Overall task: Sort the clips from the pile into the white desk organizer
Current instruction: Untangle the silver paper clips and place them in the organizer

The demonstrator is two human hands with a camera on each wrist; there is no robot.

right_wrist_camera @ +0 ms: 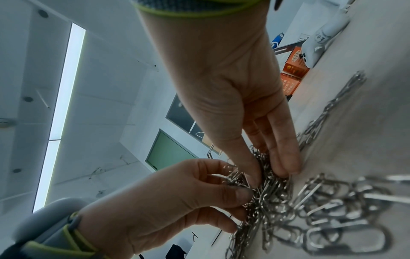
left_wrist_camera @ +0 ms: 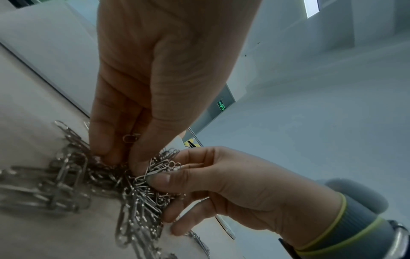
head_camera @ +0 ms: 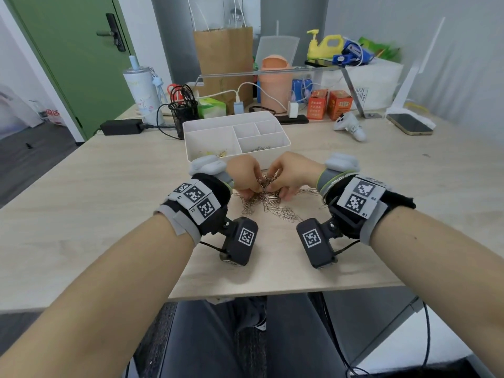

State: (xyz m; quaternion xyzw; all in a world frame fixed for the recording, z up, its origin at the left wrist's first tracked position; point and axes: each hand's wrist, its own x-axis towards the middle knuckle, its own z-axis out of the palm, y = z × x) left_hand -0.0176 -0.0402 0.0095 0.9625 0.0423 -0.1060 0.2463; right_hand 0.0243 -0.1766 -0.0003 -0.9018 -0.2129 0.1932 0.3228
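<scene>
A tangled pile of silver paper clips (head_camera: 268, 203) lies on the wooden table, just in front of the white desk organizer (head_camera: 191, 148). Both hands work in the top of the pile. My left hand (head_camera: 252, 188) pinches a clump of clips with thumb and fingers (left_wrist_camera: 124, 157), and a small clip shows between its fingers. My right hand (head_camera: 276, 188) pinches clips from the same clump (right_wrist_camera: 266, 173), its thumb and forefinger closed on them (left_wrist_camera: 168, 173). The organizer's left compartment holds gold-coloured clips (head_camera: 215, 153). Its front right compartment holds silver clips (head_camera: 260, 148).
Behind the organizer stand a black mesh pen holder (head_camera: 184, 110), a white tumbler (head_camera: 141, 94), cables and two orange boxes (head_camera: 328, 103). A white controller (head_camera: 350, 125) and a phone (head_camera: 409, 124) lie at the right. The table's near edge (head_camera: 272, 293) is below my wrists.
</scene>
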